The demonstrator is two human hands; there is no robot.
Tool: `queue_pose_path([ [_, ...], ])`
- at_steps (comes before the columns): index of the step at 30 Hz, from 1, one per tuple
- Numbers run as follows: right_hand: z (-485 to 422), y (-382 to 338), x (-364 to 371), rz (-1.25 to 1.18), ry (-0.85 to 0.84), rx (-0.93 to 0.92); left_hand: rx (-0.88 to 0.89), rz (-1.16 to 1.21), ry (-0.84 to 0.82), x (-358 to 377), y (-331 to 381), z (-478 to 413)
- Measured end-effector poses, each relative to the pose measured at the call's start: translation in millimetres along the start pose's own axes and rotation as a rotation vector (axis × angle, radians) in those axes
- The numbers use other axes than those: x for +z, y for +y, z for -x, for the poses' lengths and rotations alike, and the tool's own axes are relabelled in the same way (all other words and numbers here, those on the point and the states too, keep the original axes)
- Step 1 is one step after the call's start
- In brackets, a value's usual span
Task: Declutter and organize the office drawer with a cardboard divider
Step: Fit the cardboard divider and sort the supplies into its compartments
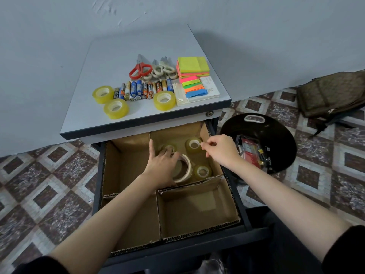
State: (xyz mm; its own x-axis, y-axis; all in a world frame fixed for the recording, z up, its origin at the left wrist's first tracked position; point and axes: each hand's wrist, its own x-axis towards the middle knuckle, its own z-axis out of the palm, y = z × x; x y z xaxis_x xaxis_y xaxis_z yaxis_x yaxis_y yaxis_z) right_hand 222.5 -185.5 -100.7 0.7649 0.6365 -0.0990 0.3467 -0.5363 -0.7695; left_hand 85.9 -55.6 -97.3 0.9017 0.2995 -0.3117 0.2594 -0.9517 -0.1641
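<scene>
Left hand (162, 165) grips a masking tape roll (187, 168) inside the cardboard divider (197, 210).

Divider (197, 206): matt brown corrugated cardboard, rough edges. Tape (164, 100): glossy yellowish plastic. Desk (110, 62): smooth matt. Bin (276, 135): glossy black plastic.

A pale grey tabletop (110, 62) with a dark edge carries three yellowish clear tape rolls (116, 108), two at front left and one further right. A row of mixed cylindrical batteries (142, 89) lies between them. Behind are red-handled scissors (140, 69) and cream-handled scissors (162, 71). At the right, neon paper sticky-note stacks (193, 66) lie beside a white notepad (209, 86). The patterned tile floor (49, 184) bears a round black bin (276, 135) and a brown bag (331, 95).
</scene>
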Motion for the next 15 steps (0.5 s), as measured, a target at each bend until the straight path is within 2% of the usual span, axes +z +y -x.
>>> queue_pose_path([
  [15,1.8,1.7,2.8,-0.013,0.042,-0.004,0.014,0.119,-0.029,-1.5,0.9,-16.3],
])
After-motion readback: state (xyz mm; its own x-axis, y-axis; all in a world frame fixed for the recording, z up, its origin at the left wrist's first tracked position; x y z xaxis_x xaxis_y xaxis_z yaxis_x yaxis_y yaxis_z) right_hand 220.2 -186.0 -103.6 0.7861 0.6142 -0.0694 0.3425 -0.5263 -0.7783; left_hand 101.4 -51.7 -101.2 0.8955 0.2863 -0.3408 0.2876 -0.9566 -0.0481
